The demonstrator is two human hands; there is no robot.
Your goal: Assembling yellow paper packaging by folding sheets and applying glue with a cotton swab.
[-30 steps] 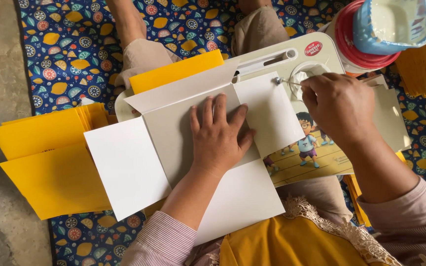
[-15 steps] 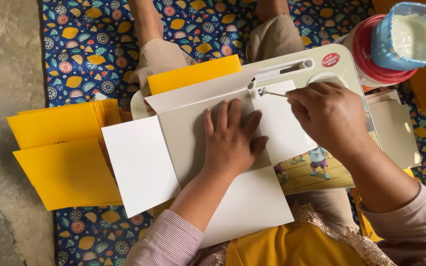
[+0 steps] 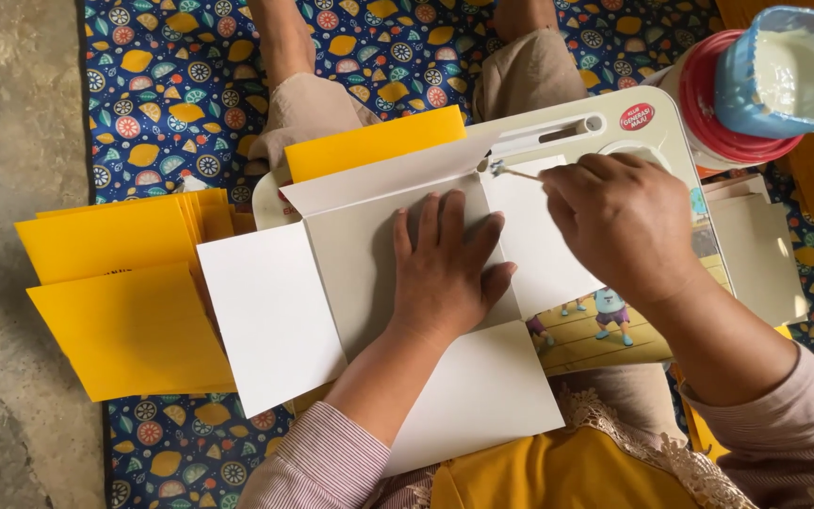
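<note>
Item: unfolded white card blank (image 3: 350, 311), flat on lap tray (image 3: 652, 127), centre.
L hand (image 3: 445, 278): flat, fingers spread, pinning centre panel; grips nothing.
R hand (image 3: 624, 226): pinched on thin glue stick (image 3: 520, 173), tip at top-right flap corner.
Step, prob.: gluing flap; nxt needs steady stroke along edge.
Adj.: yellow sheets (image 3: 124, 302) left, room there; glue pot (image 3: 774, 75) crowds right.

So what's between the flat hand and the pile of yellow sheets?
In the head view, one white flap of the unfolded card lies between the left hand and the yellow sheets, overlapping their edge.
</note>
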